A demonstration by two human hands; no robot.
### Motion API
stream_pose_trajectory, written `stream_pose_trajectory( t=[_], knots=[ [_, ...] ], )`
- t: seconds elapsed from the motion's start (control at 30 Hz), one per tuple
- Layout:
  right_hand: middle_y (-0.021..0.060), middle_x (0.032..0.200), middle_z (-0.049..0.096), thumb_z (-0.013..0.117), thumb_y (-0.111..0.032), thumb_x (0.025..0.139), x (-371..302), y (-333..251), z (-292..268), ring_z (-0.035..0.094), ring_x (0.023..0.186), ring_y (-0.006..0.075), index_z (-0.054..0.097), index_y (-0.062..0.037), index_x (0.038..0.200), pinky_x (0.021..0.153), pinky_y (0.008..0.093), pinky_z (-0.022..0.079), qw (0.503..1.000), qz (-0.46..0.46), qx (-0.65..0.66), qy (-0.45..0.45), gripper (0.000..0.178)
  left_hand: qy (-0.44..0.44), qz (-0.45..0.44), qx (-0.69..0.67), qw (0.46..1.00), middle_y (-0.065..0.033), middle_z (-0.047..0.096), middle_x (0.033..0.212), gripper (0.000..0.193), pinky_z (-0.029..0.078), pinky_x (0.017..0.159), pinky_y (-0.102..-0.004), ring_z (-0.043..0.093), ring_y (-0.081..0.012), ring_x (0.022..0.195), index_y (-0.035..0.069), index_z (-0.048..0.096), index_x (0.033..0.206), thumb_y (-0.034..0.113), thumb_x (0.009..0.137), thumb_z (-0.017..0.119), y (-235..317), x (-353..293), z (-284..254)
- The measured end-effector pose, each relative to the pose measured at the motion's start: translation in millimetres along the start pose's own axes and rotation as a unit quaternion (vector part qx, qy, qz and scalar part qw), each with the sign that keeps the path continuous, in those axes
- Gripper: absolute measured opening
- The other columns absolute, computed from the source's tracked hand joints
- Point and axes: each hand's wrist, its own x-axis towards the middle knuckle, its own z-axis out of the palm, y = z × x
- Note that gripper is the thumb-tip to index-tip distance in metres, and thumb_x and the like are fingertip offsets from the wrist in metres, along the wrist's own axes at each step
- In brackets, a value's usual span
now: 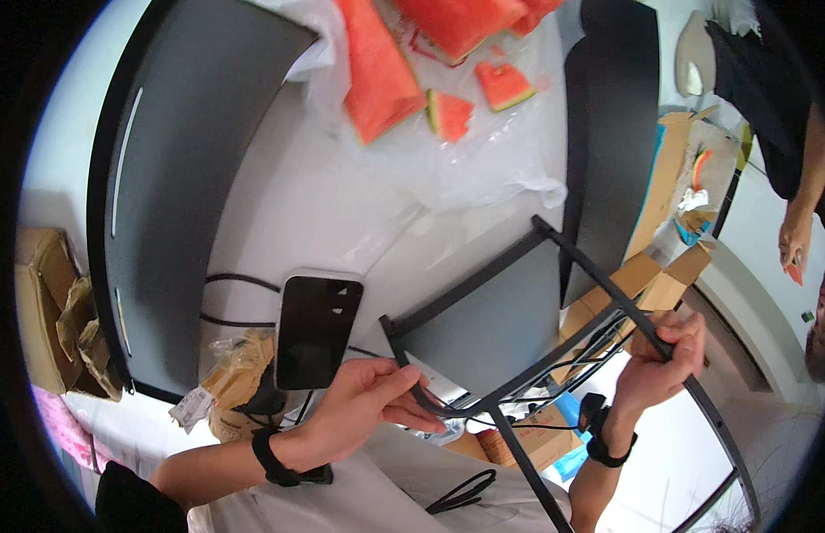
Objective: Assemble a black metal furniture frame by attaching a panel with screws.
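Observation:
Both my hands are on a black metal tube frame [526,468], which is tilted in front of me. My left hand [364,404] pinches its rounded near-left corner between thumb and fingers. My right hand [663,360] is wrapped round the long bar on the right side. A flat grey panel [488,320] shows between the frame's bars; I cannot tell if it is fixed to them. Beside my left hand, a dark-screened smartphone [317,333] lies at the edge of the white table [341,235]. The frame's lower end runs out of view.
Watermelon pieces [377,75] lie on clear plastic [501,164] at the back. Dark panels stand left [186,178] and right [612,133]. A cardboard box [44,311] is far left, an open carton [666,191] right. Another person's hand [794,235] holds a red piece. Cables run below.

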Motion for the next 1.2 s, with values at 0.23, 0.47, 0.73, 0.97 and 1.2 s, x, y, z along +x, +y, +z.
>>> stream_pose_trajectory(
  t=[0.23,0.47,0.73,0.97,1.2],
  knots=[
    [-0.0012,0.057,0.031,0.037,-0.019,0.094,-1,-2,7,0.022,0.047,0.0055,0.036,-0.0076,0.072,0.043,0.0234,0.016,0.999,0.022,0.019,-0.021,0.025,-0.007,0.015,-0.015,1.000,-0.0211,0.069,0.094,0.033,0.063,0.074,-0.0364,0.073,-0.0365,0.085,-0.010,0.058,0.105,0.021,0.105,0.047,0,-1,-2],
    [-0.0016,0.057,0.029,0.036,-0.016,0.095,11,-1,4,0.020,0.046,0.0051,0.036,-0.0073,0.073,0.042,0.0243,0.016,0.999,0.021,0.010,-0.029,0.024,-0.023,0.030,-0.021,0.999,-0.0214,0.069,0.093,0.033,0.062,0.073,-0.0358,0.073,-0.0355,0.084,-0.010,0.058,0.103,0.021,0.105,0.048,-2,7,2],
    [0.0025,0.058,0.035,0.037,-0.013,0.092,10,4,-3,0.025,0.046,0.0068,0.039,-0.0040,0.071,0.041,0.0235,0.020,0.998,0.056,0.042,0.003,0.023,-0.017,0.035,-0.023,0.999,-0.0231,0.069,0.088,0.033,0.063,0.072,-0.0357,0.073,-0.0369,0.084,-0.009,0.057,0.102,0.022,0.105,0.046,0,13,7],
    [0.0014,0.059,0.036,0.039,-0.014,0.094,9,3,-7,0.027,0.046,0.0055,0.040,-0.0042,0.072,0.040,0.0231,0.019,0.997,0.058,0.052,-0.018,0.024,-0.026,0.047,-0.018,0.998,-0.0238,0.069,0.088,0.032,0.063,0.071,-0.0349,0.073,-0.0370,0.084,-0.008,0.057,0.101,0.022,0.106,0.045,-4,15,7],
    [0.0014,0.060,0.037,0.040,-0.014,0.095,6,-7,6,0.028,0.046,0.0059,0.040,-0.0049,0.072,0.042,0.0238,0.021,0.996,0.073,0.039,-0.028,0.025,-0.002,0.049,-0.025,0.998,-0.0243,0.068,0.086,0.032,0.062,0.070,-0.0349,0.073,-0.0355,0.083,-0.007,0.057,0.100,0.022,0.105,0.045,-2,7,5]
  ],
)
